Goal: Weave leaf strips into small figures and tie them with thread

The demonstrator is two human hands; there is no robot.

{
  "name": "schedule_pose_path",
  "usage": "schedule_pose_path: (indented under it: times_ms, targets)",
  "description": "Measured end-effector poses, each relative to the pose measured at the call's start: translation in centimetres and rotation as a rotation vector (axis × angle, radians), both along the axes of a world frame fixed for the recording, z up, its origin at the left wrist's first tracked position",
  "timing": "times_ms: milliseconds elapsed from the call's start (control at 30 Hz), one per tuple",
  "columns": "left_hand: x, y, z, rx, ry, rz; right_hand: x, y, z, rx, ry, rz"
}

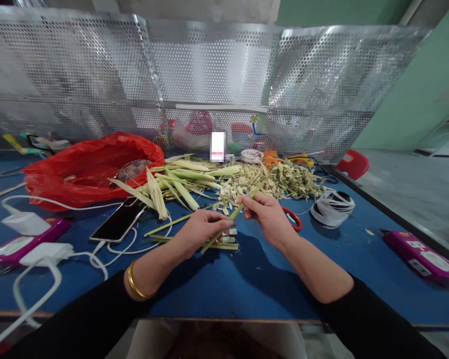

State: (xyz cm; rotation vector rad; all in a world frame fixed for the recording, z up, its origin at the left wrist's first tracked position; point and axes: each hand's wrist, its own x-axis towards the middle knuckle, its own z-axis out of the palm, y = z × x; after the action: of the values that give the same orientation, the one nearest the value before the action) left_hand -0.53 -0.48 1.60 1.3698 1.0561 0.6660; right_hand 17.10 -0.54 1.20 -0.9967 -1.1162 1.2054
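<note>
A narrow green plant strip (235, 213), like a piece of leaf or husk, is stretched at a slant between my two hands. My left hand (205, 228) pinches its lower part, and the loose end sticks out below the fingers. The upper end is pinched in my right hand (265, 213). Under my left hand, several cut strips (228, 246) lie on the blue table (247, 289). Just beyond lie a pile of pale green husks (187, 184) and a heap of shredded plant bits (262, 179). Red-handled scissors (294, 219), partly hidden, rest beside my right hand.
A red plastic bag (93, 164) stands at the back left. A phone (117, 222), white cables and a purple power strip (30, 244) lie left. Right are a spool of white cord (332, 208) and another purple power strip (421, 254). A perforated metal screen (209, 70) stands behind.
</note>
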Motion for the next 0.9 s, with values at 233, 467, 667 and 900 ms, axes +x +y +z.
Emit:
schedule_pose_path:
  times_ms: [233, 467, 667, 900]
  targets:
    - [-2.2, 1.2, 2.3, 0.201, 0.119, -0.001, 1.9, 0.9, 1.0, 0.174, 0.287, -0.277]
    - [-7.9, 0.5, 2.4, 0.62, 0.735, 0.001, 3.8, 1.8, 1.8, 0.184, 0.285, -0.369]
    - [-9.4, -0.4, 1.2, 0.708, 1.042, -0.214, 1.4, 0.6, 0.9, 0.007, 0.079, -0.054]
    - [-8.4, -1.0, 3.1, 0.743, 1.078, -0.281, 0.5, 0.0, 0.4, 0.085, -0.33, 0.074]
